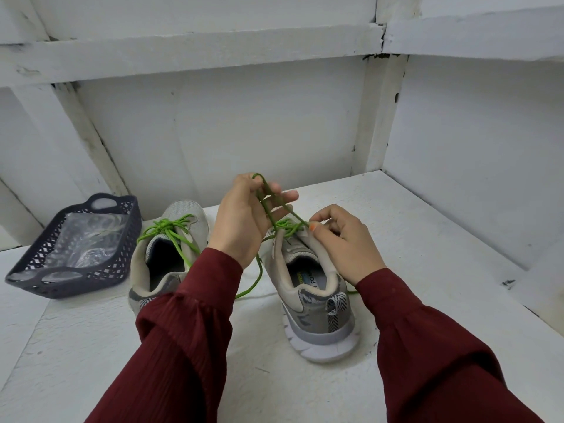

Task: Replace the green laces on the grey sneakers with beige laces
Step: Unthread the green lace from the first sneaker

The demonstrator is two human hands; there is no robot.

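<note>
On the worktop (274,389), the right grey sneaker (320,319) stood with its green lace (266,203) hooked up by the left hand (241,221), while the right hand (341,239) pinched it at the tongue. Pulling gently, one eyelet at a time, would likely avoid snags.

Two sneakers side by side on table (259,377), heels toward me, toes toward back wall (229,132). Left sneaker (161,257) just right of basket (100,270); I note plastic bag (88,239) inside basket. Left hand (244,221) above right sneaker (317,303), lace (265,203) looped over its fingers. Right hand (345,239) at tongue, pinching same lace. Loose lace end lies on table between sneakers.
</note>
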